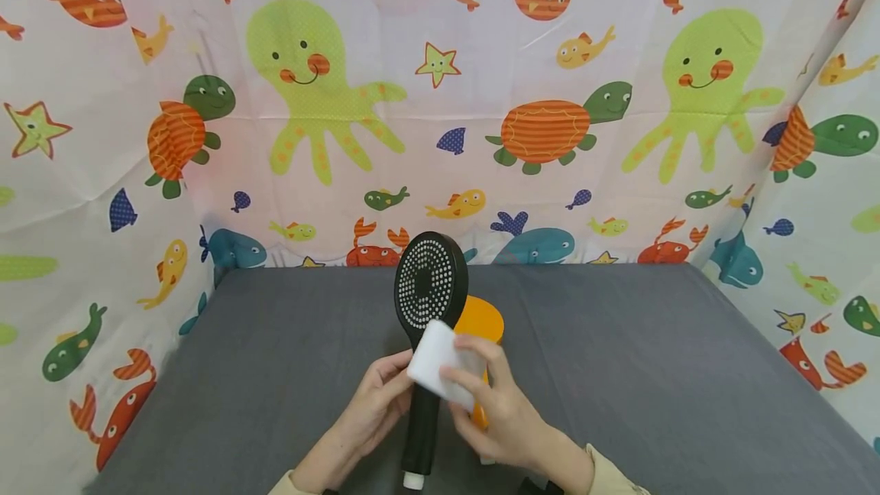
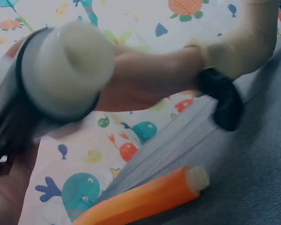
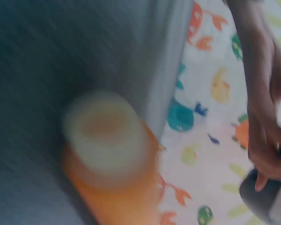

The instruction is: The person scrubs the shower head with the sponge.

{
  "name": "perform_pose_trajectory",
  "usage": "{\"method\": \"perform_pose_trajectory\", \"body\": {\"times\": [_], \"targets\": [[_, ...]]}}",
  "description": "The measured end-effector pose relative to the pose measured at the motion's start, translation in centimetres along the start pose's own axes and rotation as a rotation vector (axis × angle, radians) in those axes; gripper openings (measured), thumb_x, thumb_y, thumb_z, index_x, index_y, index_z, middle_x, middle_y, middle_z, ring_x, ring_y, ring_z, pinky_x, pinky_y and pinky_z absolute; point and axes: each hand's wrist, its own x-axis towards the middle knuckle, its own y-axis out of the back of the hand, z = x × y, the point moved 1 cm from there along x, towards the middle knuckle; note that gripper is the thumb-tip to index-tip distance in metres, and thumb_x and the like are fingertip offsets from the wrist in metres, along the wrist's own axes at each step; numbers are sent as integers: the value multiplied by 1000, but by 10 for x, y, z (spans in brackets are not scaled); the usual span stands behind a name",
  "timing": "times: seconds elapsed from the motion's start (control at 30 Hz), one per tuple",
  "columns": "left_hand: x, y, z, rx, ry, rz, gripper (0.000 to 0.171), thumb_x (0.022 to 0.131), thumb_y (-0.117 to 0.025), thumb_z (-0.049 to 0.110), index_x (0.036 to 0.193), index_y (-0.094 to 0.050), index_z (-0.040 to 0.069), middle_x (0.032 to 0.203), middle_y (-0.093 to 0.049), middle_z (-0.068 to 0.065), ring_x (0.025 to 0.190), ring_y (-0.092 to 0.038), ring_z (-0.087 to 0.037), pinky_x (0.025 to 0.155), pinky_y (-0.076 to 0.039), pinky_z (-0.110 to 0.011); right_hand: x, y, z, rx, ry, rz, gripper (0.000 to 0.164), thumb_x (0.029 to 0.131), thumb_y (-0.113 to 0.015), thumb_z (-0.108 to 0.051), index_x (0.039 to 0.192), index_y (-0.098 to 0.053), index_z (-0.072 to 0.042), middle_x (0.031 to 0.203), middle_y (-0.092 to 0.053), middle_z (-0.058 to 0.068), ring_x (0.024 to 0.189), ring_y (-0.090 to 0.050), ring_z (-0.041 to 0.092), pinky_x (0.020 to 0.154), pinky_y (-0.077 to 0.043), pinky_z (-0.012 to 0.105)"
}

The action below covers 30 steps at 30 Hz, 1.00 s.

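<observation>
A black shower head (image 1: 429,281) stands tilted up in the middle of the head view, its dotted spray face towards me. My left hand (image 1: 374,403) grips its handle (image 1: 421,434) from the left. In the left wrist view the whitish end of this handle (image 2: 79,65) looms close and blurred. My right hand (image 1: 505,411) pinches a white sponge-like block (image 1: 440,361) in front of the neck of the black shower head; whether they touch, I cannot tell. Behind the right hand, an orange shower head (image 1: 483,318) lies on the table, partly hidden.
A grey cloth (image 1: 619,373) covers the table. Behind and at both sides hangs a white curtain (image 1: 412,14) printed with sea animals. The orange handle's pale end (image 2: 197,178) shows in the left wrist view. A black strap (image 2: 220,98) circles the right wrist.
</observation>
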Motion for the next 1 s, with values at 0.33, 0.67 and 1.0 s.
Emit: {"method": "perform_pose_trajectory", "body": {"times": [0.33,0.67,1.0], "targets": [[0,2,2,-20,-18,33,32,99,-35,0,119,-59,4,109,-64,-8,95,-62,-17,86,-49,-32,-7,4,-2,43,165,-135,34,87,-54,-15,119,-52,-4,126,-37,27,115,-41,36,92,-44,36],[-1,-2,0,-8,-41,-32,33,98,-34,-4,118,-59,2,109,-63,-6,94,-60,-14,81,-50,-28,6,4,2,-49,14,13,32,91,-55,-19,118,-54,-2,129,-34,29,114,-38,38,80,-48,40],[-1,-2,9,-63,61,102,32,103,-30,14,128,-45,2,109,-57,-8,85,-58,-16,78,-48,-26,-17,-1,-34,125,121,-469,51,86,-65,-35,130,-48,-16,140,-34,10,125,-35,22,100,-37,28]]}}
